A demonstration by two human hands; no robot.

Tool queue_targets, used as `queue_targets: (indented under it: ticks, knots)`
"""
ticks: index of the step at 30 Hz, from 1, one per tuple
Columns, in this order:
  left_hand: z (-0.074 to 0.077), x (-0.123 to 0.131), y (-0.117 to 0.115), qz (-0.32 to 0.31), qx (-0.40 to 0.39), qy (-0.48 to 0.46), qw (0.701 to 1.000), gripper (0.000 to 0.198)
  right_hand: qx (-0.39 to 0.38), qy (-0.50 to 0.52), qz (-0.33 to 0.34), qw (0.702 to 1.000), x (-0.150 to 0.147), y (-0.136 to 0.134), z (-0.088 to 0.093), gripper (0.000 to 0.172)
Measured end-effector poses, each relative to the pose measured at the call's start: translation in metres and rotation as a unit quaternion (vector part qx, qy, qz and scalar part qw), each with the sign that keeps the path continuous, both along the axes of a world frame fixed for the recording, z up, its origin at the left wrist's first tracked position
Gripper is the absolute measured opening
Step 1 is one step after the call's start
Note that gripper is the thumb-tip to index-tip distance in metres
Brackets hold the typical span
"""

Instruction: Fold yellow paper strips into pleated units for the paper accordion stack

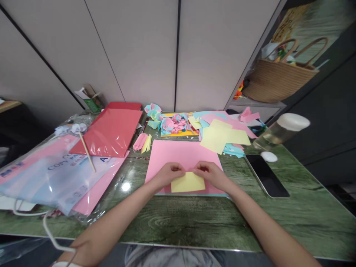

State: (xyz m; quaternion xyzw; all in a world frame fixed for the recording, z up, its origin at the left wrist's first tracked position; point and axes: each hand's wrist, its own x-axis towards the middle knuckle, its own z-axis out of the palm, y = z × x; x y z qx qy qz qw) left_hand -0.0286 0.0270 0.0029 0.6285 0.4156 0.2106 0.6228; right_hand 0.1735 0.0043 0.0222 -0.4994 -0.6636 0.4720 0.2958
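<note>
The left hand point(170, 173) at eleven o'clock and right hand point(210, 173) at one pinch the yellow paper point(188, 183), likely light, easily creased and best held by its edges.

Desk point(164, 222) dark green, streaked like wood grain. Near: pale yellow slip point(188, 183) against a plain pink sheet point(183, 152). Left: bright red packet point(116, 129), pale tan stick point(87, 152); paper pack point(55, 178) pink and light blue, printed dark. Far: paper flowers point(167, 125) mixed pink, turquoise, pale yellow. Right: phone point(267, 175) black-faced with pale rim, bottle lid point(293, 122) white. Far right: basket point(283, 79) tan, ribbed in bands. Farthest: wall point(139, 48) grey, crossed by dark lines.
</note>
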Motion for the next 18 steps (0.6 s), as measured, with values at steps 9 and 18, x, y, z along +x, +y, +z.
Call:
queue_targets:
  ticks: [9,18]
  knots:
    - [0.007,-0.022,0.015,0.078,-0.021,-0.081,0.994,0.031,0.0,0.048,-0.069,0.996,0.025,0.009,0.012,0.025]
    - [-0.003,-0.006,0.007,0.109,-0.008,-0.104,0.989,0.028,-0.025,0.115,-0.121,0.986,0.01,0.007,0.0,0.025]
